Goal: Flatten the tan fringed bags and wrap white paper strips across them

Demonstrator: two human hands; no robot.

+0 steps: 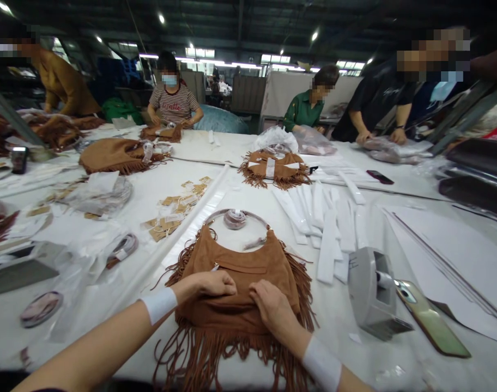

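A brown suede handbag (pixel 236 267) with long fringe lies flat on the table in front of me. Its strap loops away at the top, and a zipped slot runs across its upper face. My left hand (pixel 218 283) rests on the middle of the bag below the zip, its fingers curled closed against the suede. Just to the right, my right hand (pixel 271 305) bends over the bag, fingers together and gripping at the suede. A wrapped coil of strap (pixel 234 219) sits inside the loop of the handle. White bands cover both my wrists.
Right of the bag are white paper strips (pixel 328 234), a grey tape dispenser (pixel 373 291) and a phone (pixel 434 321). Tan tags (pixel 164 226) lie to the left. Another fringed bag (pixel 287 169) is farther back. Several co-workers stand across the table, one handling a plastic-wrapped bundle (pixel 389 149).
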